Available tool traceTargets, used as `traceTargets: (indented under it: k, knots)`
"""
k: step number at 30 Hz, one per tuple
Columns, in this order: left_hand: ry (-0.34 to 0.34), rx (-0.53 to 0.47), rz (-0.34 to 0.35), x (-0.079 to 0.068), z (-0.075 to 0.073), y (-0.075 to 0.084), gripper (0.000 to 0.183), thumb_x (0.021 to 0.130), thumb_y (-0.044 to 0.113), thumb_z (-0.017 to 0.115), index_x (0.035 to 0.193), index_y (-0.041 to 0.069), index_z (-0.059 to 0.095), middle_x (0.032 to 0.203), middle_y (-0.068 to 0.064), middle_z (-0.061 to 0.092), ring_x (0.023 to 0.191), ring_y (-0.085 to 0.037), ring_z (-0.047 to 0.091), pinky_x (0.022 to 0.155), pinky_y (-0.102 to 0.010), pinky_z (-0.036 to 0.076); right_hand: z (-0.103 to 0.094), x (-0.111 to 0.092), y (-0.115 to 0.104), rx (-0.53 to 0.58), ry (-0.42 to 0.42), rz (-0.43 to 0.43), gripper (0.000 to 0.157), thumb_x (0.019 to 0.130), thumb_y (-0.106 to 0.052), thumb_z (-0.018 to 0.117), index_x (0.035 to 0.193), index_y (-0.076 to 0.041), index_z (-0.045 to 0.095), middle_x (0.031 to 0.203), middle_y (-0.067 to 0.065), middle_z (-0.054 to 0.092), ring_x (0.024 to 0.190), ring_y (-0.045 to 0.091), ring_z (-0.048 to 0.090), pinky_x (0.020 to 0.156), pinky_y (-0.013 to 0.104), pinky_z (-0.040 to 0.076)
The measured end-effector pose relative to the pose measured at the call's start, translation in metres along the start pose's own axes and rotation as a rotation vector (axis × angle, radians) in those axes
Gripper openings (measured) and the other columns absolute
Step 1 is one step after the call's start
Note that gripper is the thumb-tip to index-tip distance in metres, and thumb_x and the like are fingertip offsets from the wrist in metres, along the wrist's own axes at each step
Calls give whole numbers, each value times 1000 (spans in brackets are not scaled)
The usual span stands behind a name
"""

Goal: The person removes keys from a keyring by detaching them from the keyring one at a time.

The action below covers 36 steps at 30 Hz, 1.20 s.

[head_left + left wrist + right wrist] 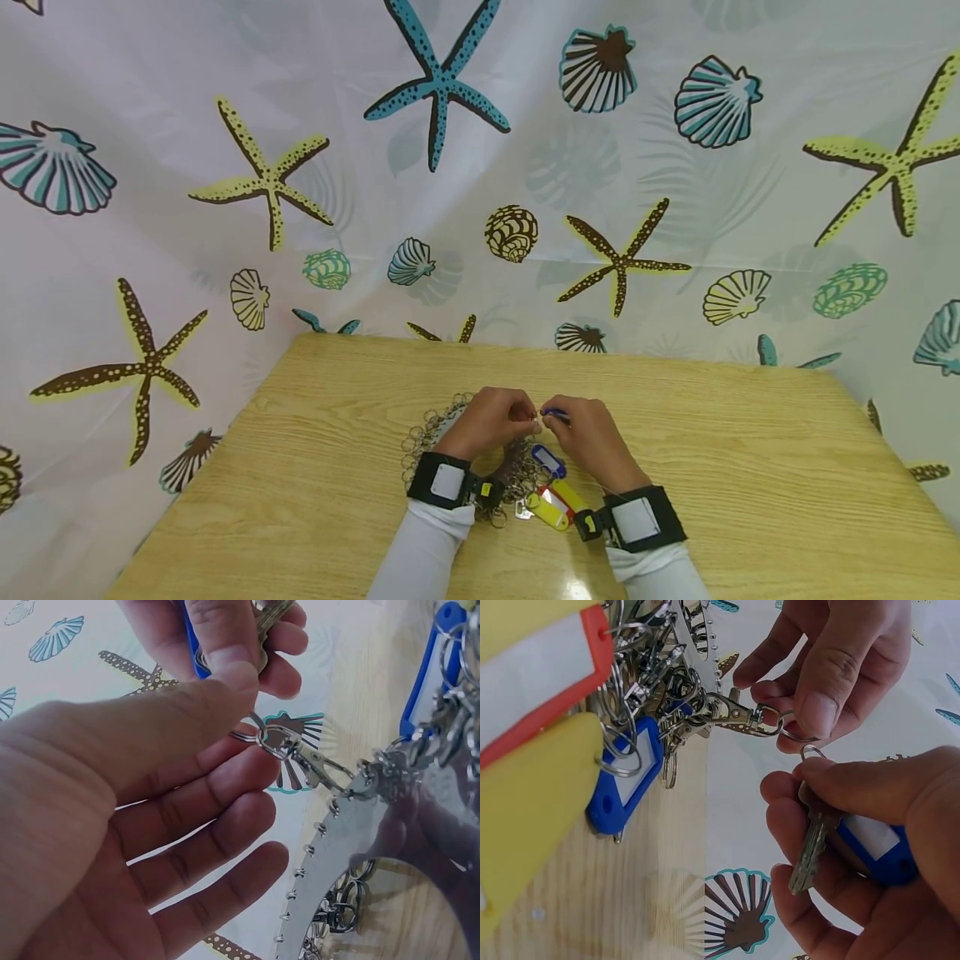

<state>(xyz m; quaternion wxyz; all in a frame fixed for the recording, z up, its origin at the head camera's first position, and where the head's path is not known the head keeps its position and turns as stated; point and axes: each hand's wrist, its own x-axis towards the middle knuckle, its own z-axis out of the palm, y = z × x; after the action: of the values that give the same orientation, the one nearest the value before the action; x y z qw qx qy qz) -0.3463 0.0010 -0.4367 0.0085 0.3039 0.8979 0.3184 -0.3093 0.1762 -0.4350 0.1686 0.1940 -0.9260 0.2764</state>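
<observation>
My left hand [491, 421] pinches a split ring [799, 736] between thumb and index finger, its other fingers spread loosely. That ring joins a metal swivel clasp [311, 761], hooked to the edge of a curved, shiny plate [326, 844] lined with small rings. Facing it, my right hand [588, 429] holds a notched key [810, 851] and a blue key tag [881, 844], its thumb pressing on the key's head. A small ring [811, 752] sticks up past that thumb, close below the left hand's split ring.
Many clasps and rings [412, 446] edge the plate on the wooden table [315, 475]. Beside it lie another blue tag [548, 461], yellow tags [549, 512] and a red tag [557, 502]. A curtain [450, 208] printed with shells and starfish hangs behind the table.
</observation>
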Motion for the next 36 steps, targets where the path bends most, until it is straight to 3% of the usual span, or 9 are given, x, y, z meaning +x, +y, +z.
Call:
traceTargets:
  k: [7,13,22,29,36]
  knots:
    - [-11,-5,-2,2,1,3,19,88,26,71,98,10,71,84,3,68,73,-6,63,66,-22,53,0,-2,5,-15,18,38,8,86,-2,69,94,-2,72,85,8,63,73,18,59,65,36,53]
    - [-15,-9,1,5,3,5,17,87,25,72,97,11,70,84,3,69,73,-7,63,66,-22,53,-7,-2,7,47,-3,101,15,91,3,57,100,2,69,89,12,53,71,17,48,62,33,46]
    - [-19,-1,-17,6,6,7,18,86,26,72,97,11,70,85,3,69,75,-7,64,67,-23,53,-27,-4,19,161,74,252,20,94,-8,60,111,2,66,102,16,68,92,29,66,75,45,55]
    - [-4,-6,-25,2,6,7,17,86,25,73,96,12,70,85,3,69,75,-7,63,68,-24,53,-49,-12,43,157,125,307,18,92,-10,65,106,0,71,93,13,72,83,26,68,71,45,55]
    - [4,-26,-20,0,5,3,16,86,24,72,96,11,70,85,2,69,76,-9,63,68,-25,54,-79,-30,75,114,133,465,23,93,-14,64,109,1,70,94,18,72,82,31,68,65,37,51]
